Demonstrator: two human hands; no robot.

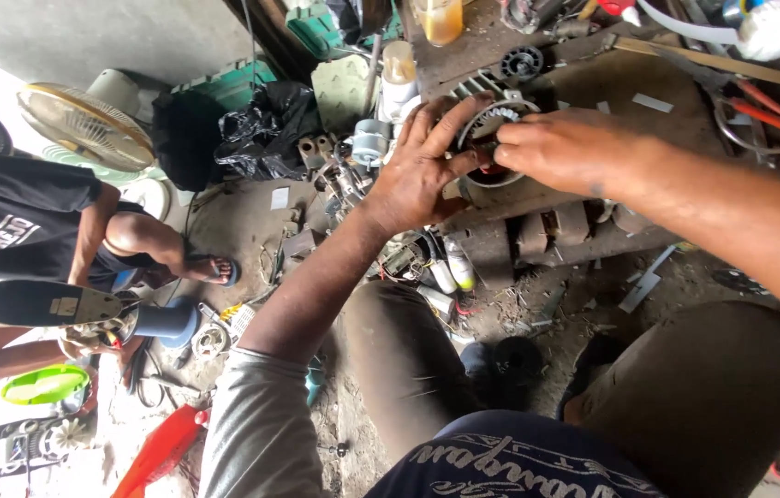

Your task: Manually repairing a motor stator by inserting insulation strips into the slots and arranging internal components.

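Cluttered workshop floor surrounds a low bench (648,111). On it sits a motor (491,138); left hand (417,171) and right hand (560,152) both clamp on it. Another person (30,240) sits left.

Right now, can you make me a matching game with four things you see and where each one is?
Things:
1. left hand
2. right hand
3. fan blade guard
4. red-handled pliers

Places:
A. far left, lying on the floor
B. on the workbench, far right
C. fingers at the round motor part, from the right side
D. spread over the motor part's left side

Pairs: 1-D, 2-C, 3-A, 4-B
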